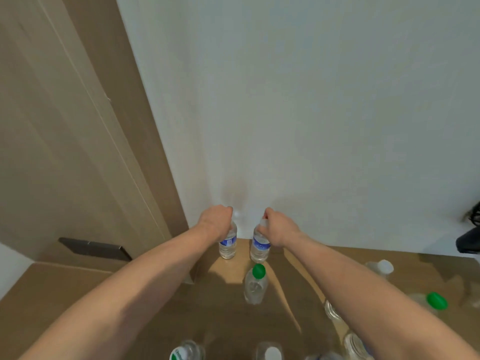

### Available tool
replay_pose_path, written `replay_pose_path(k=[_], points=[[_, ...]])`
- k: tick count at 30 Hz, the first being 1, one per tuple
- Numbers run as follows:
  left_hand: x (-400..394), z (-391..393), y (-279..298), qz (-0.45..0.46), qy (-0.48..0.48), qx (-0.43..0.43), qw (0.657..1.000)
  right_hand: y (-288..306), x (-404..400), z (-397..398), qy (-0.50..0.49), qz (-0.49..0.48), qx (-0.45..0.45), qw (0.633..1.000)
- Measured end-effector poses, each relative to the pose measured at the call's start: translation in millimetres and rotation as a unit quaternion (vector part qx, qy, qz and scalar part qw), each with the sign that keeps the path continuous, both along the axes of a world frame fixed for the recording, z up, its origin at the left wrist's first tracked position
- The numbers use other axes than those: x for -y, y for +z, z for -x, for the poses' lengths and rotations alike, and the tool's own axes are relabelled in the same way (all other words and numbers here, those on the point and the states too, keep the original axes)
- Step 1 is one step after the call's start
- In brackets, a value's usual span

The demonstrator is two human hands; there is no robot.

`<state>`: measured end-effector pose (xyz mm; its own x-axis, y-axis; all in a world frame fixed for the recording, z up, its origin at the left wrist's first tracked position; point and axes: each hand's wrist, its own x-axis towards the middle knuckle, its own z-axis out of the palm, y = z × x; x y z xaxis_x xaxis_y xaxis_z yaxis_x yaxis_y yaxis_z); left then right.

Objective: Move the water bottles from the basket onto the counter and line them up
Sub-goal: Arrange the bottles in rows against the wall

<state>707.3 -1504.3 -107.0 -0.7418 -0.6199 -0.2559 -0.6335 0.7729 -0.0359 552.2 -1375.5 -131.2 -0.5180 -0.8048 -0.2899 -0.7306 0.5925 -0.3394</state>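
Observation:
Two clear water bottles with blue labels stand upright on the brown counter (104,294) close to the white wall. My left hand (214,223) grips the top of the left bottle (228,242). My right hand (279,228) grips the neck of the right bottle (259,246). Just in front of them stands a clear bottle with a green cap (255,284). The basket is out of view.
Several more bottles stand along the bottom edge and on the right: a white-capped one (381,267), a green-capped one (436,300), and others under my right forearm. A dark handle (94,249) sits on the beige panel at left. A black object (470,241) is at the right edge.

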Motion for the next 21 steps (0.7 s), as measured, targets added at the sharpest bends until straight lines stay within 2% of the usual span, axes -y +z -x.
replay_pose_path(k=[11, 17, 21], points=[[27, -3, -30, -0.076, 0.021, -0.084, 0.993, -24, 48, -25, 0.007, 0.048, 0.036, 0.998], [25, -6, -21, -0.086, 0.025, -0.08, 0.993, -20, 46, -25, -0.01, 0.06, 0.054, 0.997], [14, -17, 4, -0.06, 0.01, -0.069, 0.996, 10, 27, -22, 0.004, 0.048, 0.056, 0.997]])
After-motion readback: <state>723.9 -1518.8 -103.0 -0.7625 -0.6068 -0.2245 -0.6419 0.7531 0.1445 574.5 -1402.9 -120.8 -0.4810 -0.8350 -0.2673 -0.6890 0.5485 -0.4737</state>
